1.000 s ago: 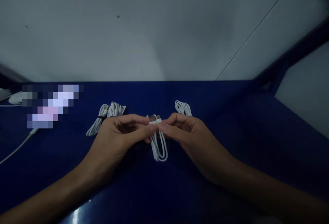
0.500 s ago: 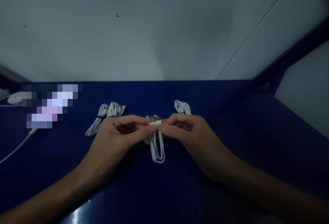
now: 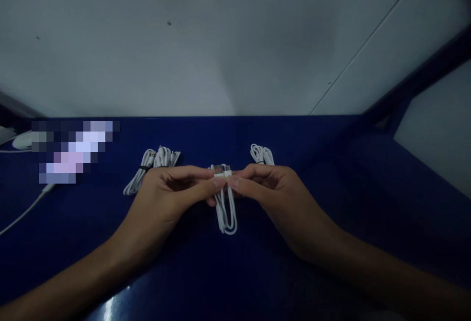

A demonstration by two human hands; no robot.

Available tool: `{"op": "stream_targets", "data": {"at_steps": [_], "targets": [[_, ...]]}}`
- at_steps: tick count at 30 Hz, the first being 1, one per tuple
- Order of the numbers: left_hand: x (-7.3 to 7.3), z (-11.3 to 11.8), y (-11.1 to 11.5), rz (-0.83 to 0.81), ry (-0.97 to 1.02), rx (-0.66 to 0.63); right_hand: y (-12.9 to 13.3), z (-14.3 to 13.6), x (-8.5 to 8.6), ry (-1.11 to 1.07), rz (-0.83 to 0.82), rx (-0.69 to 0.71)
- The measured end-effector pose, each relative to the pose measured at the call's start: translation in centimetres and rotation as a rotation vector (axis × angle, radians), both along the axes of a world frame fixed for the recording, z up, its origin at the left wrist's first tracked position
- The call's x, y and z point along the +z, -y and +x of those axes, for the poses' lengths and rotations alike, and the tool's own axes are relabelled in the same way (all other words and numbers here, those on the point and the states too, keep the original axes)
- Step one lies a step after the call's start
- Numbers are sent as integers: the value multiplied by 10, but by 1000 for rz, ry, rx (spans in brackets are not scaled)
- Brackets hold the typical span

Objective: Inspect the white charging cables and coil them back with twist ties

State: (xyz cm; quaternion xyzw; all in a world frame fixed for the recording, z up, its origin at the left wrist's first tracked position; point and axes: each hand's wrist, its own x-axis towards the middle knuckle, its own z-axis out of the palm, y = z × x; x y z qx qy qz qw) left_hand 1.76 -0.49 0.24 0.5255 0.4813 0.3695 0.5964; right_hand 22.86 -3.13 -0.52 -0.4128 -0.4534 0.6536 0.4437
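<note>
A white USB cable (image 3: 230, 220), folded into a loose bundle, is pinched between my two hands at the middle of the view. My left hand (image 3: 180, 188) is closed on the side with the wider USB plug, thumb in front and fingers behind. From the other side my right hand (image 3: 270, 186) grips the same bundle by the narrower plug. Both plugs point away from me, side by side, and the cable's loops hang toward me. My fingertips hide part of the bundle's upper end.
Several coiled white cables (image 3: 138, 176) with dark ties lie beyond my left hand. Another coiled cable (image 3: 262, 154) is behind my right hand. At the left a blurred-out bright device (image 3: 79, 149) has a white cord plugged in. A pale wall (image 3: 235, 41) bounds the blue table (image 3: 206, 137).
Both hands stay almost still on the cable bundle. Its plugs and loops have shifted only very slightly.
</note>
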Motion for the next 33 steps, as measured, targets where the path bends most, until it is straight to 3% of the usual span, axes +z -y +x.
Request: {"op": "stream_targets", "data": {"at_steps": [33], "targets": [[-5, -2, -2, -29, 43, -27, -2, 1, -4, -10, 5, -32]]}}
